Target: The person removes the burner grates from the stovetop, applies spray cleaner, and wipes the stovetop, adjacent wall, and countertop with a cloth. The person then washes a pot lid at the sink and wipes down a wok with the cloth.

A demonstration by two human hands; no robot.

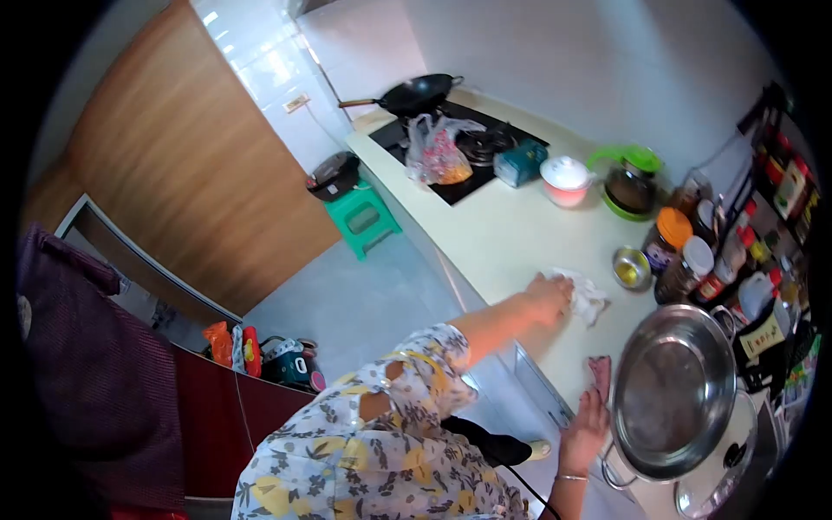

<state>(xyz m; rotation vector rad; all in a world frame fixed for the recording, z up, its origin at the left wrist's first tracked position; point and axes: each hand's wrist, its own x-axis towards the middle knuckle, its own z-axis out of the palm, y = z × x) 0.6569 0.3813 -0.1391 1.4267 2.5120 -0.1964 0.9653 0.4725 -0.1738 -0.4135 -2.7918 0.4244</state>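
Note:
My left hand point(549, 298) reaches across the cream countertop point(503, 251) and presses on a crumpled white cloth or paper towel point(587, 297), its fingers closed over the near edge. My right hand point(587, 426), a bracelet on its wrist, rests at the counter's near edge beside a large steel pot point(667, 390). Its fingers are stretched out and seem to hold nothing. Just past its fingertips lies a small pinkish-red strip point(600, 373), either cloth or something else I cannot make out. The open pot looks steamy inside.
A glass lid point(724, 468) lies by the pot. Behind stand a small metal bowl point(631, 268), jars point(685, 269), a green-lidded jug point(631, 186) and a lidded white-and-pink pot point(566, 179). Farther along are a hob with a wok point(420, 94) and a plastic bag point(438, 156). A green stool point(362, 218) stands on the floor.

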